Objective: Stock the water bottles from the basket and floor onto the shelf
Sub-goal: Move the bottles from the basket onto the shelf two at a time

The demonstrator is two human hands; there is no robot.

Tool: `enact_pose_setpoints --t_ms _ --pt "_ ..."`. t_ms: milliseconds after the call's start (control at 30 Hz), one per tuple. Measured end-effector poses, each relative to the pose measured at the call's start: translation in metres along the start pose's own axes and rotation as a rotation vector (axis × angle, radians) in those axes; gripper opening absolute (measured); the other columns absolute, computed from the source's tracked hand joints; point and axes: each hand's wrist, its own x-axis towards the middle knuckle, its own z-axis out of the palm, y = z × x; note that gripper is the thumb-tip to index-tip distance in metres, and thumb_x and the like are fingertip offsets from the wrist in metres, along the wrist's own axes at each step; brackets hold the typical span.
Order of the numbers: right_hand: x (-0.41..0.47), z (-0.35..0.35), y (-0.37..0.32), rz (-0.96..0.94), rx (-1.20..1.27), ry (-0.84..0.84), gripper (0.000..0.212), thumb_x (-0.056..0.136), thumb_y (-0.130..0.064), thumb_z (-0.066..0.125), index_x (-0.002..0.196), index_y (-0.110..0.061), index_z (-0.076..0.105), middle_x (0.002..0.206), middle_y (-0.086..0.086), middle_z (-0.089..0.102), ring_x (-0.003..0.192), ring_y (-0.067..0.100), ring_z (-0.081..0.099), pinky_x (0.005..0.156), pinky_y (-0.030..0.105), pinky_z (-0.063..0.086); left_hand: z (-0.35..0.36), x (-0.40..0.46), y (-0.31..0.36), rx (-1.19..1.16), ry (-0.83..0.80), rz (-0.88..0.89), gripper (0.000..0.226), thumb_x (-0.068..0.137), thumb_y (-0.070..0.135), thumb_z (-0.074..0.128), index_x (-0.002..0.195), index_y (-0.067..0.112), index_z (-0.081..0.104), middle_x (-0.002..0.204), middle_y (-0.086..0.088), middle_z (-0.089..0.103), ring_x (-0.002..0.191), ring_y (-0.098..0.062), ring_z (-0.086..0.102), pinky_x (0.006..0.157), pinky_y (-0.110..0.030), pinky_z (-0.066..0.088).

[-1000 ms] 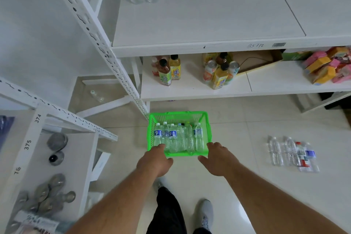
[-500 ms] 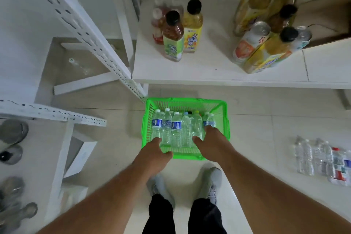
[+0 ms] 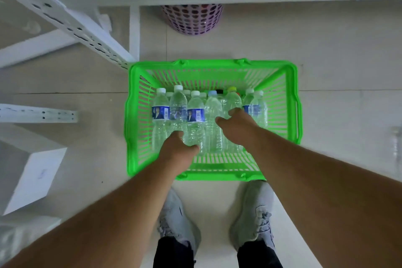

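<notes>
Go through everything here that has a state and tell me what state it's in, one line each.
green basket: on the floor, upright, open-topped, holding bottles
water bottles: lying side by side in the basket, capped
left hand: down in the basket, fingers curled on a bottle
right hand: down in the basket, fingers curled over the bottles
purple bin: upright under the shelf

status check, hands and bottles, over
Left hand and right hand both down in green basket, each closing a grip on a water bottle. None lifted yet. Nothing in the way.
</notes>
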Motion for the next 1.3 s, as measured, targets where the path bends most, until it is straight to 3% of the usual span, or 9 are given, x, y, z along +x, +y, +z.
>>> enact_pose_setpoints --t_ms 200,467,600,700,767,833,1000,1167,1300 --pt "0.059 0.022 -0.001 0.003 -0.019 -0.017 0.063 0.093 -0.042 0.057 0.142 -0.006 0.041 0.078 -0.003 0.048 0.069 0.016 0.059 0.054 0.024 0.042 0.033 0.054 -0.003 0.011 -0.011 0.035 0.075 0.085 0.036 0.07 0.148 0.015 0.036 0.148 -0.006 0.047 0.063 0.002 0.046 0.048 -0.013 0.035" --pt "0.104 0.042 0.002 0.094 0.034 -0.066 0.037 0.091 -0.045 0.06 0.085 -0.009 0.053 0.064 0.001 0.05 0.049 0.013 0.045 0.048 0.022 0.034 0.054 0.084 -0.004 0.018 0.0 -0.054 0.074 0.087 0.037 0.07 0.149 0.014 0.036 0.144 -0.007 0.052 0.038 0.01 0.039 0.027 -0.006 0.028" --pt "0.122 0.046 -0.007 0.102 0.052 -0.066 0.044 0.092 -0.051 0.057 0.08 -0.009 0.051 0.06 0.0 0.046 0.05 0.013 0.043 0.051 0.024 0.035 0.059 0.09 -0.006 0.025 -0.021 -0.065 0.086 0.084 0.044 0.071 0.153 0.017 0.028 0.156 -0.007 0.037 0.09 -0.011 0.066 0.059 -0.011 0.044" --pt "0.13 0.049 -0.011 0.073 -0.058 -0.055 0.05 0.09 -0.057 0.059 0.089 -0.008 0.049 0.064 0.002 0.048 0.052 0.013 0.047 0.048 0.024 0.033 0.068 0.094 -0.008 -0.04 -0.053 -0.085 0.096 0.082 0.046 0.074 0.155 0.016 0.021 0.16 -0.007 0.029 0.117 -0.017 0.057 0.049 0.001 0.037" --pt "0.131 0.046 -0.008 0.047 -0.082 -0.034 0.054 0.084 -0.061 0.065 0.095 -0.01 0.051 0.065 0.002 0.051 0.054 0.013 0.05 0.047 0.024 0.033 0.074 0.098 -0.011 -0.07 -0.024 -0.096 0.098 0.079 0.049 0.076 0.154 0.014 0.024 0.159 -0.007 0.031 0.131 -0.024 0.05 0.074 -0.01 0.042" --pt "0.13 0.039 -0.003 0.036 -0.098 -0.032 0.059 0.079 -0.063 0.07 0.092 -0.009 0.053 0.064 0.002 0.051 0.053 0.012 0.05 0.045 0.023 0.033 0.079 0.099 -0.013 -0.077 0.011 -0.107 0.093 0.075 0.047 0.08 0.148 0.01 0.035 0.151 -0.01 0.043 0.128 -0.028 0.053 0.083 -0.022 0.04" --pt "0.115 0.026 0.005 0.028 -0.073 -0.043 0.063 0.073 -0.061 0.077 0.087 -0.007 0.048 0.07 0.002 0.055 0.055 0.013 0.054 0.045 0.021 0.04 0.078 0.09 -0.02 -0.176 -0.006 -0.131 0.068 0.068 0.04 0.087 0.121 0.014 0.054 0.107 0.001 0.058 0.066 -0.004 0.051 0.059 -0.019 0.045" --pt "0.074 0.004 0.008 -0.136 0.021 -0.014 0.047 0.071 -0.063 0.077 0.08 -0.02 0.059 0.064 -0.004 0.054 0.048 0.011 0.05 0.047 0.022 0.036 0.038 0.052 -0.02 -0.226 -0.058 -0.1 0.091 0.062 0.045 0.087 0.136 0.01 0.046 0.138 -0.013 0.054 0.116 -0.028 0.058 0.089 -0.033 0.049" --pt "0.014 -0.026 -0.013 -0.203 0.026 0.084 0.052 0.067 -0.07 0.074 0.083 -0.022 0.062 0.08 -0.006 0.066 0.069 0.01 0.064 0.059 0.026 0.047 -0.009 -0.002 -0.001 -0.244 -0.045 -0.026 0.087 0.054 0.052 0.083 0.125 0.013 0.052 0.126 -0.009 0.059 0.111 -0.028 0.059 0.086 -0.034 0.048"
